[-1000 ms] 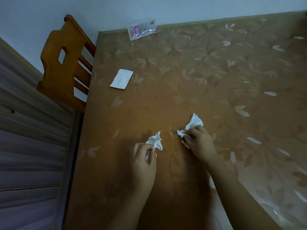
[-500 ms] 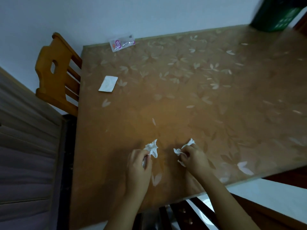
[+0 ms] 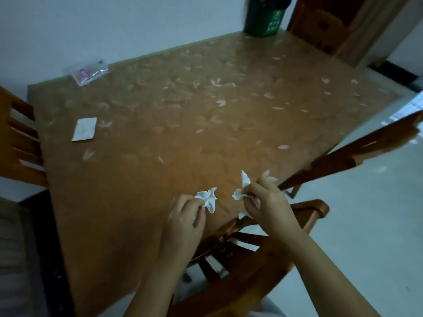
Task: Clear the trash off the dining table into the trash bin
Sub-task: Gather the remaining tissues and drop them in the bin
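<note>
Now, step in hand: both hands are loaded with trash and the carry to the bin is due.
Left hand [image 3: 186, 217]: fingers pinched shut on a crumpled tissue [image 3: 208, 199], held just above the table [image 3: 206, 124] near its front edge.
Right hand [image 3: 263, 200]: fingers closed on a second tissue wad [image 3: 243, 186], also over the front edge.
Bin [image 3: 264, 16]: dark green, at the far end of the table, well apart from both hands.
Left to clear: a flat white packet [image 3: 84, 129] and a clear plastic wrapper [image 3: 91, 72] near the far left corner.
Next move: I judge a walk or long reach to the bin, past the chair [image 3: 251, 271].
Change since earlier: the view has swung right, bringing the bin fully into sight; both grips are unchanged.
</note>
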The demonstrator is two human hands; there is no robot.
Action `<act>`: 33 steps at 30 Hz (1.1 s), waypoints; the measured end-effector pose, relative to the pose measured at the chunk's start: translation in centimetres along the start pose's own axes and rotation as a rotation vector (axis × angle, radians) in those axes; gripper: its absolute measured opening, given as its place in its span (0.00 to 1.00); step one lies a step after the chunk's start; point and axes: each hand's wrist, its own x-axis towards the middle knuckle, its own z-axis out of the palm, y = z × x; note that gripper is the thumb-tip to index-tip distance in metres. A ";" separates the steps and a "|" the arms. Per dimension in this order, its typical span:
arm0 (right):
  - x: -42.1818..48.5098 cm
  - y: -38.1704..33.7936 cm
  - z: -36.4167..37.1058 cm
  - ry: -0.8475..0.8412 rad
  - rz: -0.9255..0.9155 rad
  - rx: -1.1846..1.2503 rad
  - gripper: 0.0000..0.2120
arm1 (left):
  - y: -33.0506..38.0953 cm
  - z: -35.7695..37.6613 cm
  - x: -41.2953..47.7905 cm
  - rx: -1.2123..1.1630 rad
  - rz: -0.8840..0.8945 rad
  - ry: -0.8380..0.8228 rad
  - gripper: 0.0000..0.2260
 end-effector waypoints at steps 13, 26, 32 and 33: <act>-9.1 10.2 -12.3 0.356 0.317 -0.158 0.00 | 13.7 9.1 3.9 -0.083 0.393 -0.228 0.08; -22.0 30.6 -27.9 0.509 0.650 -0.262 0.01 | 37.0 30.6 4.0 -0.251 0.663 -0.342 0.05; -24.1 37.2 -31.7 0.593 0.753 -0.223 0.03 | 42.3 37.4 4.7 -0.232 0.743 -0.483 0.04; -23.9 38.4 -32.0 0.597 0.772 -0.215 0.03 | 42.9 38.8 5.2 -0.232 0.744 -0.498 0.04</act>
